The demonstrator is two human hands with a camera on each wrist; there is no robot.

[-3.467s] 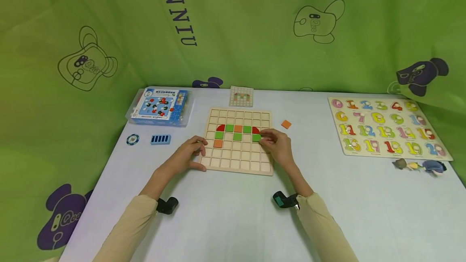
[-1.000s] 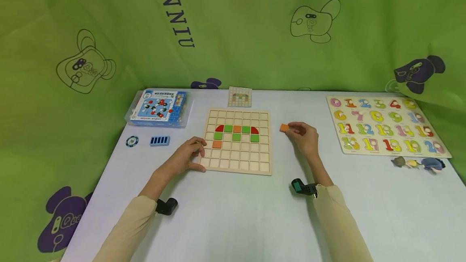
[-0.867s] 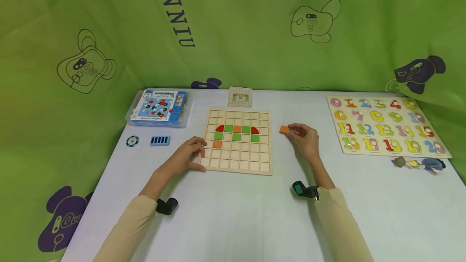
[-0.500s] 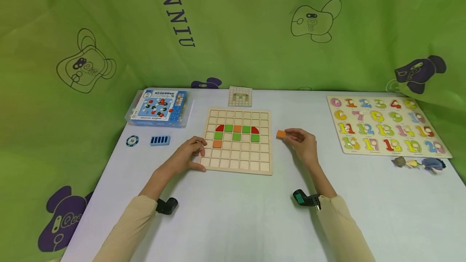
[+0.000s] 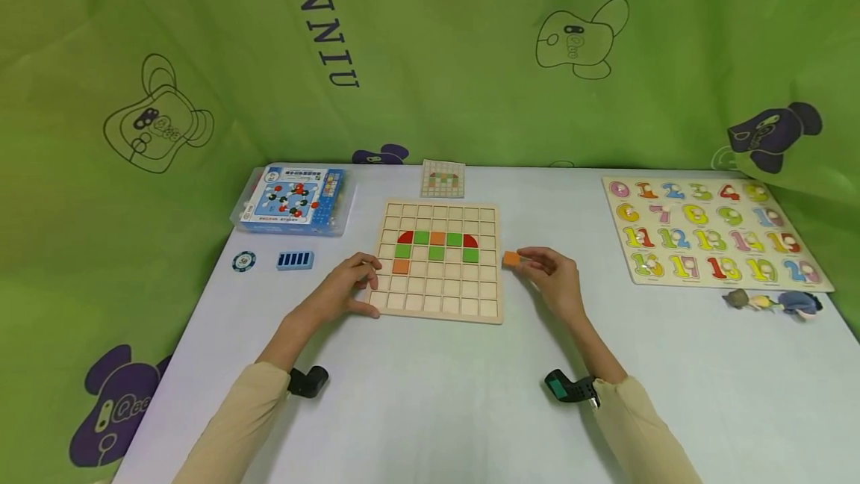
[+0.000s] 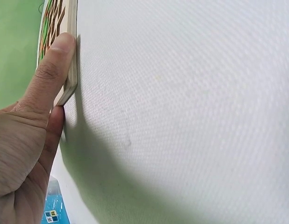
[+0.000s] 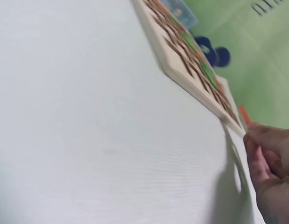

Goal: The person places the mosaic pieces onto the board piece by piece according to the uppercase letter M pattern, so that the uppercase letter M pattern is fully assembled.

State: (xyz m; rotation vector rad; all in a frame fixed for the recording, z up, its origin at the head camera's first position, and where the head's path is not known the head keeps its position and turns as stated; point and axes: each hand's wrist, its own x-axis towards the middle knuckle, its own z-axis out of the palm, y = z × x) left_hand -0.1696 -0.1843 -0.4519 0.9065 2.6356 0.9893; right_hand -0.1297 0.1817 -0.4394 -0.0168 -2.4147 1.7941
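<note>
A square wooden grid board (image 5: 446,297) lies mid-table, with red, green and orange tiles set in some of its cells. My left hand (image 5: 344,284) holds the board by its left side near the front corner. In the left wrist view the thumb (image 6: 50,70) lies along the board's edge (image 6: 72,60), and a finger touches it by the corner. Just off the board's right edge, my right hand (image 5: 554,278) pinches an orange square tile (image 5: 510,259) between thumb and fingertips. The right wrist view shows only the tile's thin edge (image 7: 244,114) past the fingertips.
Behind the board lies a pattern card (image 5: 443,178). A boxed molecule set (image 5: 292,199), a round chip (image 5: 244,261) and a blue slotted block (image 5: 295,260) sit at left. At right are a number puzzle (image 5: 712,234) and small figures (image 5: 773,302).
My right hand has left the green tile on the board, picked up the loose orange tile, and carried it left and nearer to the board's right edge. My left hand has stayed put.
</note>
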